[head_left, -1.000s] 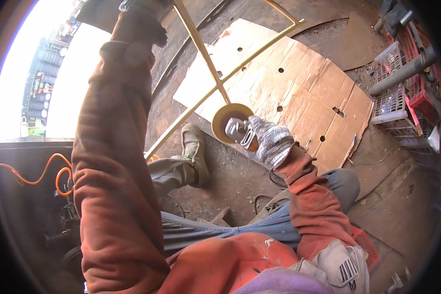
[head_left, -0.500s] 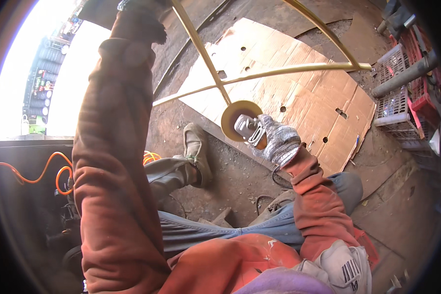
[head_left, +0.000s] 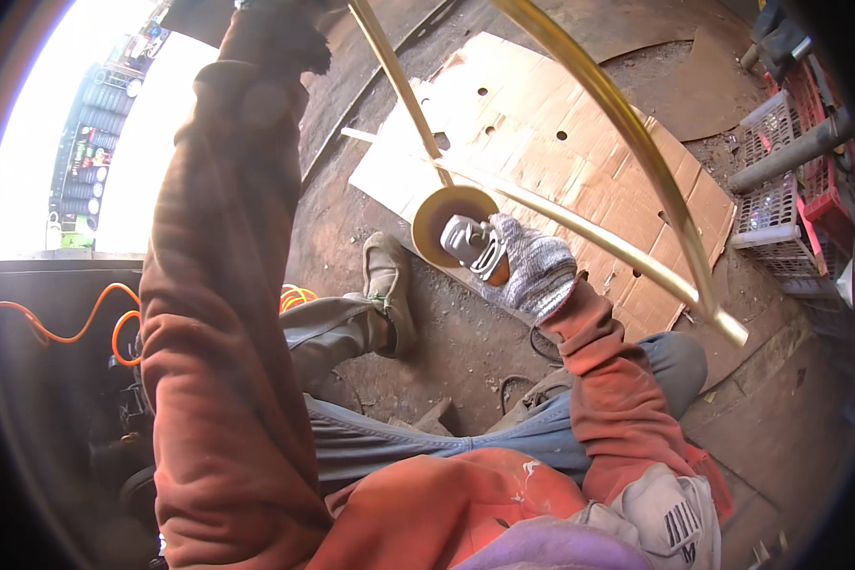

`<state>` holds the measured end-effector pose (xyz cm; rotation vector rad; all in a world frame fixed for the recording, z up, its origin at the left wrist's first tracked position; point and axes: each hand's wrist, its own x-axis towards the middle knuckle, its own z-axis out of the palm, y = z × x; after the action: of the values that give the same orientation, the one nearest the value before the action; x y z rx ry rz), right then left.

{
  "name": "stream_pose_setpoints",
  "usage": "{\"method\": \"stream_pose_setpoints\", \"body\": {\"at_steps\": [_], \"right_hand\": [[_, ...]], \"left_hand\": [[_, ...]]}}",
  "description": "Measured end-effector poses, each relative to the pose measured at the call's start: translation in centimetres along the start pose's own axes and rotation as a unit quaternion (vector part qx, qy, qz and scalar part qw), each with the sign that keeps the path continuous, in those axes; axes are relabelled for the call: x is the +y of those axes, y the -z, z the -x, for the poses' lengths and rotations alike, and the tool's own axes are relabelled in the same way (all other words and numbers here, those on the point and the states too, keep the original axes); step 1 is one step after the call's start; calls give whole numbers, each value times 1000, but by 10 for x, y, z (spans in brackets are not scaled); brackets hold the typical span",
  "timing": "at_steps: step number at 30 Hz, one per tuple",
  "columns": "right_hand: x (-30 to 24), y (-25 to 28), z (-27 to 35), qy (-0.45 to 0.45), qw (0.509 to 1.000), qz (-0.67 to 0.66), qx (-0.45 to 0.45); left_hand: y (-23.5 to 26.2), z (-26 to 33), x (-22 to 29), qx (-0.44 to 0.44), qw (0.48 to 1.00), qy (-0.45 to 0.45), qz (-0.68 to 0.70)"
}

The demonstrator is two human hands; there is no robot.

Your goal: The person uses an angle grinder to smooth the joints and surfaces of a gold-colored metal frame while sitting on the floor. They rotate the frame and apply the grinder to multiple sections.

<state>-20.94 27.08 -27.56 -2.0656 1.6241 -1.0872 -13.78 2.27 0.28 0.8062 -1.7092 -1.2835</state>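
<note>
My right hand [head_left: 540,263], in a grey knit glove, is wrapped round an angle grinder [head_left: 469,241] with a broad round disc [head_left: 427,228]. The disc's upper edge meets, or nearly meets, the lower end of a straight gold-coloured metal tube [head_left: 396,78]; I cannot tell whether they touch. This tube belongs to a frame with a long crosspiece [head_left: 598,231] and a curved tube [head_left: 651,147]. My left arm reaches up to the top edge, where only a little of my left hand [head_left: 290,6] shows; its fingers are hidden.
Flattened cardboard [head_left: 532,123] with holes lies on the dirty floor under the frame. Plastic crates [head_left: 768,180] and a grey pipe [head_left: 793,150] stand at the right. An orange hose [head_left: 76,332] coils at the left. A shoe [head_left: 387,285] rests near the disc.
The gold frame has swung round: its right end has come down and nearer to me, and the curved tube now looms larger. The grinder has shifted slightly left, still in my right hand.
</note>
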Motion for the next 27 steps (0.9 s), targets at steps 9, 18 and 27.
{"method": "stream_pose_setpoints", "body": {"at_steps": [9, 18, 27], "right_hand": [[-10, -16, -3, -93, 981, 52, -165], [-11, 7, -4, -91, 981, 85, -151], [-14, 13, -10, -42, 994, 84, -62]], "left_hand": [[1, 1, 9, 6, 1000, 3, -13], [-4, -4, 2, 5, 1000, 13, 16], [-12, -11, 2, -2, 999, 6, 42]]}}
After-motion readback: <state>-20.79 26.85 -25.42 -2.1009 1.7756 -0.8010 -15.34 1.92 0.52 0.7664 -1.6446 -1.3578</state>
